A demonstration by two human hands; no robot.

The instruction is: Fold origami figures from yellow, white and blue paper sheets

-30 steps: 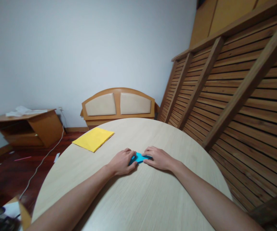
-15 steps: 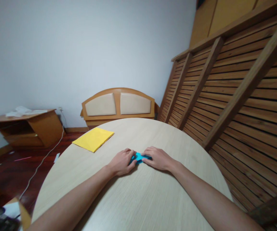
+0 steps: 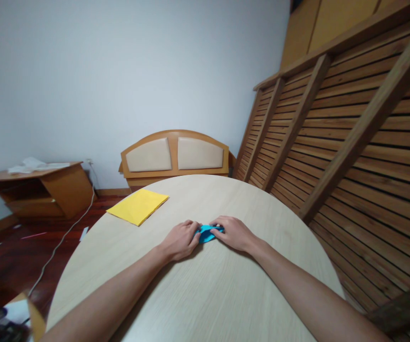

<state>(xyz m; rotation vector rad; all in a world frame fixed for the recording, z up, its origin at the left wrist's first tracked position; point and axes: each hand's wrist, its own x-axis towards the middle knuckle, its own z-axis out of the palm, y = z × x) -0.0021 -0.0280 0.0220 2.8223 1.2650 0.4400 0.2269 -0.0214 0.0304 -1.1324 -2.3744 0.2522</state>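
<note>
A small piece of folded blue paper (image 3: pixel 206 234) lies between my hands near the middle of the round table. My left hand (image 3: pixel 182 240) grips its left end, with the thumb along the near side. On the right end, my right hand (image 3: pixel 233 232) pinches the paper between thumb and fingers. A dark opening shows between the paper's layers. Parts of both ends are hidden under my fingers. Farther off to the left, a stack of yellow paper (image 3: pixel 138 207) rests flat on the table.
The pale round table (image 3: pixel 212 294) spans the foreground. Beyond its far edge stands a headboard (image 3: pixel 174 152) with padded panels. A slatted wooden frame (image 3: pixel 333 123) leans on the right. To the left are a low cabinet (image 3: pixel 65 192) and a cable (image 3: pixel 67 236) on the floor.
My right thumb has moved up from the near edge onto the blue paper. The paper's near side has changed shape, and a dark gap now shows in it.
</note>
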